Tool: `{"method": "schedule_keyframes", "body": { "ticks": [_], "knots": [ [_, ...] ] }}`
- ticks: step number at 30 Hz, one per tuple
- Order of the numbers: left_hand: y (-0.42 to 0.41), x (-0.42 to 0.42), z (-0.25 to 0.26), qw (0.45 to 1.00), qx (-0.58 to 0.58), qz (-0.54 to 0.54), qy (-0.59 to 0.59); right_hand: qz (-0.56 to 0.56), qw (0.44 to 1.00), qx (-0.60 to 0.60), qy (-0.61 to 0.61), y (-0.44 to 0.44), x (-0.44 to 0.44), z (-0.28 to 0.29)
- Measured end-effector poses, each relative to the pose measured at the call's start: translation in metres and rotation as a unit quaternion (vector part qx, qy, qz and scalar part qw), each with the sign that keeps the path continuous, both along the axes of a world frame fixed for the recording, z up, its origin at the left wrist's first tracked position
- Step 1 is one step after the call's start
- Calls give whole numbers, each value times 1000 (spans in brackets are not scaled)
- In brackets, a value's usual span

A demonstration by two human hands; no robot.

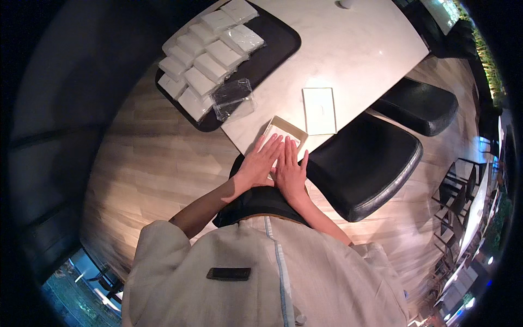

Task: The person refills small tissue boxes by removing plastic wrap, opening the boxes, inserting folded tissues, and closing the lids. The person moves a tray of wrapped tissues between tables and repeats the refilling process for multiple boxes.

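Observation:
A small rectangular box (301, 133) without its cover sits at the near corner of the pale tabletop, something white lying inside it. My left hand (263, 161) rests over the box's left side, fingertips flat on the white contents. Beside it, my right hand (291, 167) presses in the same way, its little finger spread outward. Neither hand grips anything that I can make out. To the right of the box lies a flat white rectangular lid or panel (319, 111) with a dark border and a small mark. My palms hide the box's near end.
A black tray (282, 36) overhangs the table's left edge, bearing several white packs (210, 65) in clear film and a crumpled clear wrapper (235, 100). Two black padded chairs (363, 163) stand along the right edge of the table (347, 49). A small white object (345, 4) is at the far end.

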State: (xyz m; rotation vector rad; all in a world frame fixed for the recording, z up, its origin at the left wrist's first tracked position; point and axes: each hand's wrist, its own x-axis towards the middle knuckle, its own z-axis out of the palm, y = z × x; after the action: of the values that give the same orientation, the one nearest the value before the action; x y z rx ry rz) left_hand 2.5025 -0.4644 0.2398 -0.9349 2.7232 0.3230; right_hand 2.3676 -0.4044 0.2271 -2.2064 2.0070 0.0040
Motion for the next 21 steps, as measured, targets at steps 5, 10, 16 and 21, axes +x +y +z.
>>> {"method": "schedule_keyframes", "body": {
  "ticks": [5, 10, 16, 21],
  "knots": [
    [-5, -4, 15, 1000, 14, 9, 13, -5, 1000, -25, -16, -1, -4, -2],
    [3, 4, 18, 987, 55, 70, 131, -14, 965, -48, -258, -13, -28, 32],
    [26, 4, 27, 935, 80, 228, 261, -330, 891, -152, -271, -55, -120, -7],
    [48, 2, 17, 909, 16, 287, 303, -359, 919, 14, -164, -83, -158, -44]
  ]
}}
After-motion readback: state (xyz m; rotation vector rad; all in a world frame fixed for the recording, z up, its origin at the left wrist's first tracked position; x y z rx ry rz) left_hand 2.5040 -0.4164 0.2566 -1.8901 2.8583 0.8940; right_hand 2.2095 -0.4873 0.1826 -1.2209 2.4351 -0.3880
